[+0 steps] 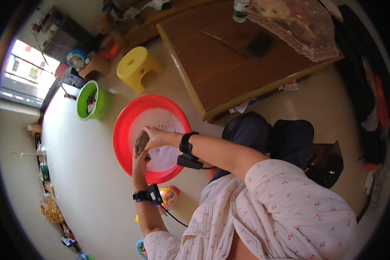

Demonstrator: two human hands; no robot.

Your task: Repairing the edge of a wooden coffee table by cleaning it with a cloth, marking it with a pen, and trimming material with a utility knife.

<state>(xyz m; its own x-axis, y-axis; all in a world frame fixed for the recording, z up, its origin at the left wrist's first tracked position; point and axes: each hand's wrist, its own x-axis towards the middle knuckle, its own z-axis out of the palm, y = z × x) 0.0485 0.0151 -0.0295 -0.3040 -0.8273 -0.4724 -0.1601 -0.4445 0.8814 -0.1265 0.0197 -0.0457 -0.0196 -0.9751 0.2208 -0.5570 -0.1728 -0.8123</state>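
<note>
A bunched grey-brown cloth is squeezed between my two hands over a red basin. Pale, foamy water fills the basin. My left hand grips the cloth from its near end, and my right hand closes on it from the right side. The fingers of both hands are partly hidden by the cloth and by each other. A small dark reddish bit shows beside the left hand, too small to name. Black straps with small boxes sit on both wrists.
A green tub with clothes inside stands beyond the basin, near a yellow stool. To the right is a low wooden table with a bottle and lace cloth. A colourful packet lies close to my left forearm.
</note>
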